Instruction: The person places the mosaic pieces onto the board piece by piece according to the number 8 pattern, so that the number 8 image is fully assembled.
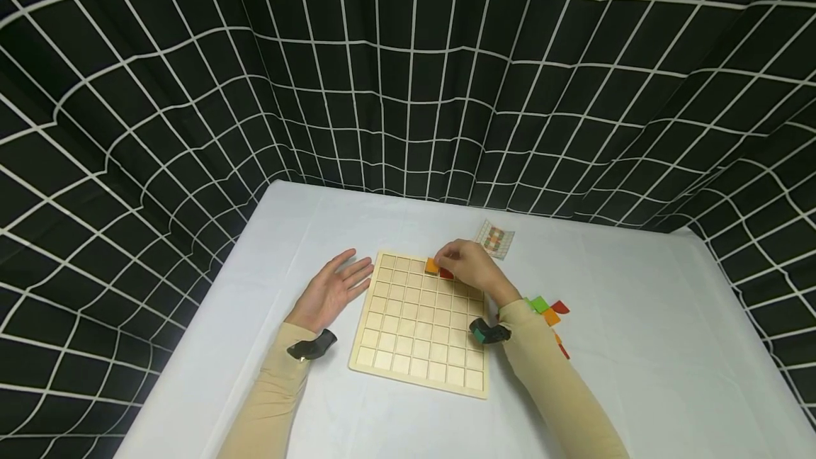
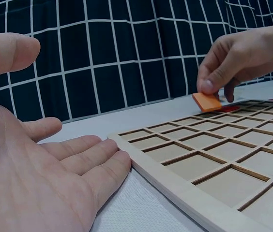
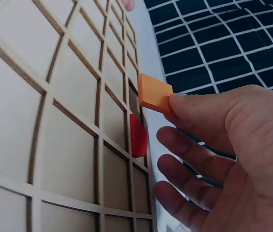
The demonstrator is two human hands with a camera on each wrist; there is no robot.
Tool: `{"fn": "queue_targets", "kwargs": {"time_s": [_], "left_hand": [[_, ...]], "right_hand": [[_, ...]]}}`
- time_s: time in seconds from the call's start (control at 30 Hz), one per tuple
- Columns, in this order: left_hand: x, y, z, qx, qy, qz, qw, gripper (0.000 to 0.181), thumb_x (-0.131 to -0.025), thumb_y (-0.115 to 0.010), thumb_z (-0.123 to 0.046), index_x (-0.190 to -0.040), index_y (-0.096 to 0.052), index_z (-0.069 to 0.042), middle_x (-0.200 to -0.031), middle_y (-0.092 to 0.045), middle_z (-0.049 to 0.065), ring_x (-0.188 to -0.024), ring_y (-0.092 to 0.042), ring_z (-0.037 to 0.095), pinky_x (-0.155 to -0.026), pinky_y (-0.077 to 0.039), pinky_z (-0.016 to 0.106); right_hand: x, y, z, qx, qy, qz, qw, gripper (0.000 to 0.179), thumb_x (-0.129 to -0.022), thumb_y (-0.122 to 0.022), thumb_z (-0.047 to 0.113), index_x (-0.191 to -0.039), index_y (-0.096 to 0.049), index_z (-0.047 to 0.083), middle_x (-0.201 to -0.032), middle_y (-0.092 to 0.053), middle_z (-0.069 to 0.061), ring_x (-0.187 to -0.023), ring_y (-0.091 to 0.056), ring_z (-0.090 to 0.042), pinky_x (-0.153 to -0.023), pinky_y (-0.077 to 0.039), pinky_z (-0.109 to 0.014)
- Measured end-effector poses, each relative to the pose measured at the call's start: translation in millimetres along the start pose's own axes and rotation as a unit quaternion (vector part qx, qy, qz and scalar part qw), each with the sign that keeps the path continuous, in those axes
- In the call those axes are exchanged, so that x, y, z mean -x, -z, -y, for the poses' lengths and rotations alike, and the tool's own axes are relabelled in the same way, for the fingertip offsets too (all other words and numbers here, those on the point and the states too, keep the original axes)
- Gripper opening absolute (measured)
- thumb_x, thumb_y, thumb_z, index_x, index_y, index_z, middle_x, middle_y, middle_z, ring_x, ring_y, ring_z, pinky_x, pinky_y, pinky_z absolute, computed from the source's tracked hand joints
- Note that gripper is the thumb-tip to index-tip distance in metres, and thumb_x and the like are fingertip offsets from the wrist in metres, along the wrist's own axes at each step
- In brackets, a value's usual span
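Between thumb and forefinger, my right hand (image 1: 470,263) pinches a square orange tile (image 3: 155,92). The tile is tilted, just above the far row of a wooden grid board (image 1: 408,331). A red piece with a curved edge (image 3: 137,136) sits in a cell of that far row, beside the orange tile. My left hand (image 1: 328,296) lies palm up to the left of the board, its fingers extended and holding nothing. In the left wrist view its fingertips (image 2: 119,157) are at the board's edge; whether they touch it I cannot tell.
Several loose green, orange and red pieces (image 1: 540,304) lie on the white table (image 1: 637,346) right of the board, partly hidden by the right forearm. A small sheet with a coloured grid pattern (image 1: 496,239) lies behind the right hand. Black cloth with white grid lines (image 1: 408,76) surrounds the table.
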State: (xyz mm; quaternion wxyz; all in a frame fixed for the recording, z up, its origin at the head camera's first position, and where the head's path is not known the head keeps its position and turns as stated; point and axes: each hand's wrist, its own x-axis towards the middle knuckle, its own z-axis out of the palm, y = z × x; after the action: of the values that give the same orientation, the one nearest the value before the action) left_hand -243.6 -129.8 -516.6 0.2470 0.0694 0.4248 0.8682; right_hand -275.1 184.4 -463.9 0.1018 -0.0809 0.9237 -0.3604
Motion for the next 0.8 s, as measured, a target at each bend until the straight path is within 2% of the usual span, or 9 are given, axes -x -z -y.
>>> {"fn": "queue_targets", "kwargs": {"time_s": [0.2, 0.47, 0.67, 0.8], "left_hand": [[-0.5, 2.3, 0.3, 0.001, 0.002, 0.009, 1.0, 0.062, -0.112, -0.026, -0.036, -0.162, -0.003, -0.008, -0.168, -0.012, 0.026, -0.158, -0.016, 0.037, -0.128, -0.025, 0.043], [0.4, 1.4, 0.4, -0.006, 0.002, 0.016, 0.9999, 0.061, -0.112, -0.024, -0.034, -0.162, -0.003, -0.005, -0.168, -0.012, 0.027, -0.158, -0.016, 0.038, -0.129, -0.022, 0.047], [0.1, 2.7, 0.6, 0.001, 0.003, 0.024, 0.9997, 0.063, -0.112, -0.027, -0.035, -0.162, -0.002, -0.004, -0.168, -0.01, 0.026, -0.158, -0.014, 0.037, -0.13, -0.021, 0.044], [-1.3, 1.5, 1.8, -0.008, -0.015, 0.022, 0.9996, 0.061, -0.113, -0.025, -0.032, -0.161, -0.005, -0.001, -0.17, -0.011, 0.02, -0.159, -0.012, 0.034, -0.131, -0.02, 0.04]], "right_hand": [[-1.4, -2.0, -2.1, 0.029, 0.023, 0.002, 0.9993, 0.018, -0.1, -0.064, 0.023, -0.1, -0.076, 0.011, -0.101, -0.073, -0.006, -0.096, -0.065, -0.02, -0.089, -0.057, -0.041], [-1.8, -2.7, -0.8, 0.044, 0.016, 0.011, 0.9988, 0.018, -0.1, -0.064, 0.023, -0.099, -0.076, 0.011, -0.094, -0.073, -0.002, -0.091, -0.063, -0.018, -0.088, -0.055, -0.038], [-3.4, -4.2, -1.3, 0.079, 0.035, 0.005, 0.9962, 0.017, -0.099, -0.065, 0.022, -0.097, -0.077, 0.01, -0.098, -0.072, -0.003, -0.091, -0.063, -0.018, -0.088, -0.057, -0.04], [-3.7, -4.7, -0.4, 0.091, 0.046, -0.001, 0.9948, 0.017, -0.099, -0.065, 0.022, -0.098, -0.078, 0.01, -0.101, -0.073, -0.005, -0.096, -0.065, -0.021, -0.092, -0.057, -0.043]]}}
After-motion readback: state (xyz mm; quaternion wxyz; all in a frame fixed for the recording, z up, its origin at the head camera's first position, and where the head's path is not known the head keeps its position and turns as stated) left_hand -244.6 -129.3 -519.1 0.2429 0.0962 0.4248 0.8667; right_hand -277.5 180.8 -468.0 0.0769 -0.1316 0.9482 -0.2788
